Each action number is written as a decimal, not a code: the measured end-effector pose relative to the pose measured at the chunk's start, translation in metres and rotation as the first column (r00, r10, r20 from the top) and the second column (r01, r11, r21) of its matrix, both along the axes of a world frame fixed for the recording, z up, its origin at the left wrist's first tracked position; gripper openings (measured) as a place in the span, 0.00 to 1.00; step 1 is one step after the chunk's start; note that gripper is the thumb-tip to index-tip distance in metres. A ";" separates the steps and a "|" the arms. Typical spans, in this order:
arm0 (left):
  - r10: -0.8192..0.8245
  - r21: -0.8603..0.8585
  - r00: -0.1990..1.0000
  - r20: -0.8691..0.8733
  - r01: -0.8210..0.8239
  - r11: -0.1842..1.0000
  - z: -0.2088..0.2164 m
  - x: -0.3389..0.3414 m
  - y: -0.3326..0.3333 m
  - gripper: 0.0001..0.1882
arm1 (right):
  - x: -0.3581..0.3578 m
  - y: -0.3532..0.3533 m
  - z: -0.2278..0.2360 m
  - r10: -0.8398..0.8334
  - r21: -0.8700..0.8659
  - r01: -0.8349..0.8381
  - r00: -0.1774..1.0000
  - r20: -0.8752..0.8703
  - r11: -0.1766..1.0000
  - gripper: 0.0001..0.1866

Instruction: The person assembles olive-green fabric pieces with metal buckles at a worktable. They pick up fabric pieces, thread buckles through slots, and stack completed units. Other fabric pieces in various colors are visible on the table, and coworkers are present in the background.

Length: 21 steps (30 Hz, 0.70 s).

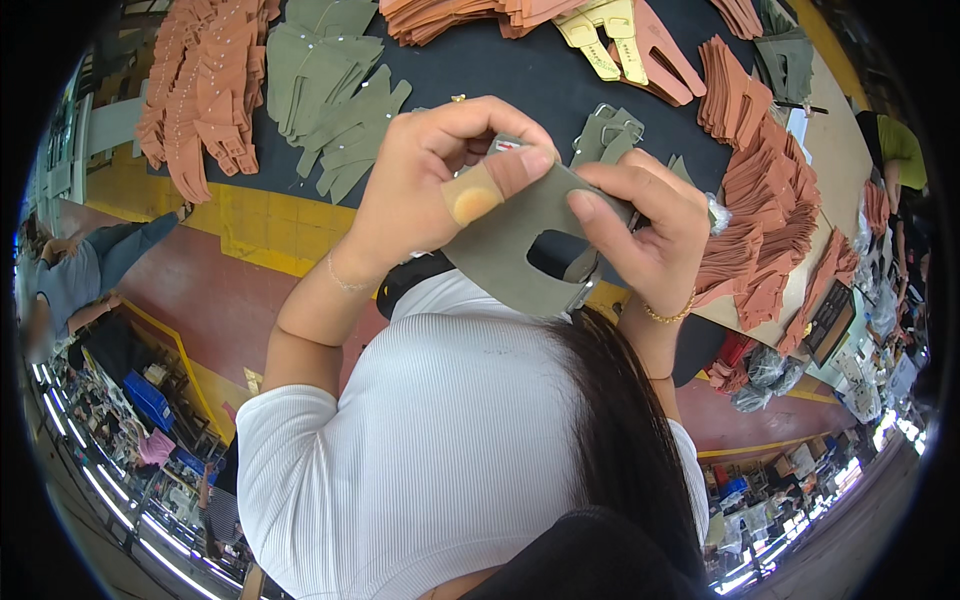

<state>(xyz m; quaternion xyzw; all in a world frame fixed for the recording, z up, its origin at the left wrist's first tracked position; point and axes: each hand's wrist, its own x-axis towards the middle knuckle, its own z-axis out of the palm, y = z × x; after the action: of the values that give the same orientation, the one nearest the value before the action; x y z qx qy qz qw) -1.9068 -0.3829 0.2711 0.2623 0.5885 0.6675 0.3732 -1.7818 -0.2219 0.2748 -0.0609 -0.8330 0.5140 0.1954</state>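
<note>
A grey-green flat shoe-upper piece is held up before my chest, between both hands. It has a rounded cut-out, and a small metal buckle shows at its lower right edge. My left hand pinches the upper edge between thumb and fingers; a tan bandage wraps the thumb. Beside those fingertips a small white and red tag shows. With thumb and forefinger my right hand grips the upper right edge. The piece's far side is hidden.
On the dark table lie green pieces, buckled green pieces, orange stacks and a yellow template. More orange pieces cover the right side. A person is at the far left, another at the right.
</note>
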 end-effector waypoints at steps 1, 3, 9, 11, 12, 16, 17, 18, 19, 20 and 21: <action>-0.006 -0.034 1.000 -0.004 0.005 0.999 0.001 0.000 0.000 0.07 | 0.001 0.001 0.000 0.004 -0.036 -0.004 1.000 0.023 0.999 0.07; -0.008 -0.057 1.000 -0.013 0.007 0.998 0.002 -0.001 0.002 0.10 | 0.003 0.003 0.000 0.017 -0.115 -0.008 0.997 0.078 0.993 0.06; -0.080 -0.119 0.912 0.402 0.139 0.983 0.008 -0.017 0.009 0.22 | 0.004 0.016 -0.007 0.122 -0.579 0.047 0.961 0.249 0.814 0.07; -0.088 -0.131 0.930 0.358 0.143 0.981 0.011 -0.021 0.013 0.22 | 0.003 0.021 -0.011 0.168 -0.700 0.055 0.955 0.246 0.712 0.08; -0.102 -0.155 0.945 0.311 0.156 0.976 0.012 -0.023 0.014 0.22 | 0.002 0.024 -0.012 0.188 -0.731 0.045 0.954 0.234 0.681 0.08; -0.149 -0.248 0.972 0.183 0.192 0.950 0.012 -0.024 0.021 0.18 | 0.001 0.031 -0.016 0.265 -0.821 0.009 0.944 0.195 0.571 0.09; -0.150 -0.238 0.968 0.199 0.196 0.951 0.011 -0.024 0.022 0.17 | 0.001 0.031 -0.017 0.287 -0.852 -0.020 0.945 0.154 0.523 0.09; -0.150 -0.228 0.965 0.216 0.199 0.953 0.010 -0.024 0.023 0.16 | 0.001 0.032 -0.018 0.278 -0.845 -0.003 0.945 0.173 0.535 0.09; -0.150 -0.218 0.961 0.232 0.202 0.955 0.009 -0.025 0.023 0.15 | 0.001 0.032 -0.019 0.278 -0.846 -0.005 0.946 0.170 0.534 0.09; -0.168 -0.196 0.951 0.260 0.222 0.955 0.009 -0.026 0.023 0.15 | 0.001 0.032 -0.019 0.280 -0.854 -0.025 0.949 0.142 0.519 0.09; -0.185 -0.174 0.940 0.287 0.241 0.955 0.008 -0.028 0.023 0.15 | 0.001 0.031 -0.020 0.267 -0.844 -0.005 0.950 0.164 0.537 0.09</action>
<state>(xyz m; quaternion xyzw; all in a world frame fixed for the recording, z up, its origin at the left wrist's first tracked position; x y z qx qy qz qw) -1.9351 -0.3603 0.2791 0.1921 0.5668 0.5876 0.5446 -1.7807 -0.1910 0.2549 -0.1508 -0.5088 0.8475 -0.0147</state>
